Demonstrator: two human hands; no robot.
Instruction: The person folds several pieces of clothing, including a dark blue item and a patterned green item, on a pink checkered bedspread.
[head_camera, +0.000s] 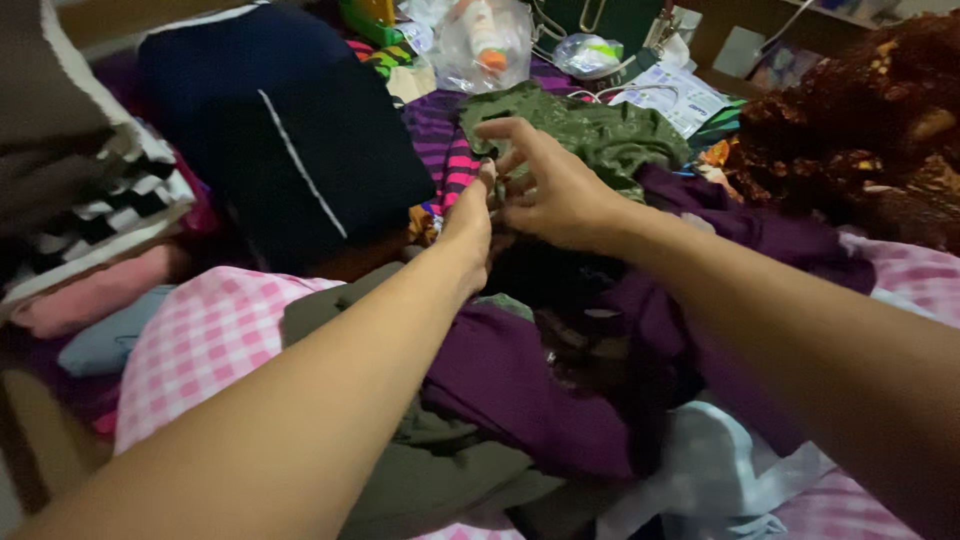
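Both my arms reach forward over a heap of clothes on a bed. My left hand (470, 215) is seen edge-on, its fingers extended towards a green patterned garment (590, 130). My right hand (550, 185) hovers right beside it, fingers spread and curled, at the near edge of that green garment. Neither hand clearly grips anything; the left hand's fingertips are partly hidden. Beneath my hands lie a dark garment (560, 275) and a purple garment (510, 385). A purple-and-pink striped cloth (445, 140) lies just behind my left hand.
A dark navy item with a white stripe (280, 130) stands at the back left beside stacked folded clothes (90, 220). Pink checked fabric (200, 340) covers the bed. A brown fuzzy blanket (870, 130) sits at the right. Plastic bags (480, 40) and papers (670, 95) lie behind.
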